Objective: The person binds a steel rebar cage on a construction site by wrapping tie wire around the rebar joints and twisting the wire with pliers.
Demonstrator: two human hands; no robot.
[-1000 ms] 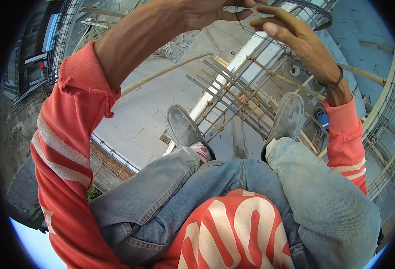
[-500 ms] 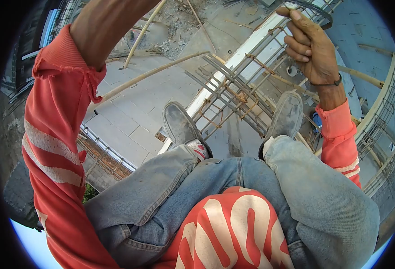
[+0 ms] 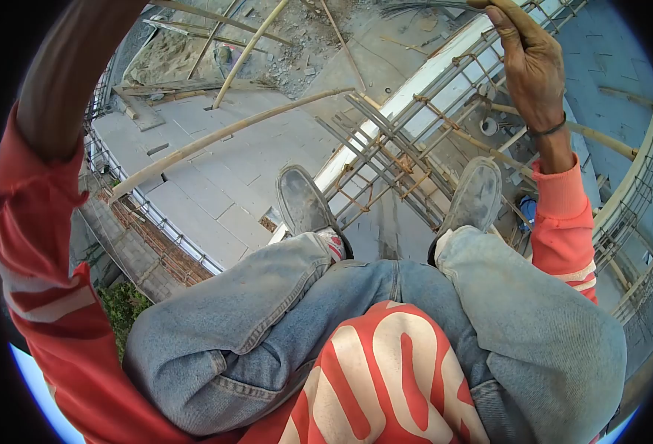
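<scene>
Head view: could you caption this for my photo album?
A look down past blue jeans: dusty shoes either side of tied steel bars, right hand raised.

We note red sleeves with white stripes, a red shirt with cream lettering, blue jeans, grey shoes.

FREE: wide gap between left arm and right hand; narrower gap between 2 shoes | BLOCKED: rebar crossing that narrower gap, bar ends jutting left; pole slanting left of the rebar; wires at top edge, near right hand; jeans across near side
</scene>
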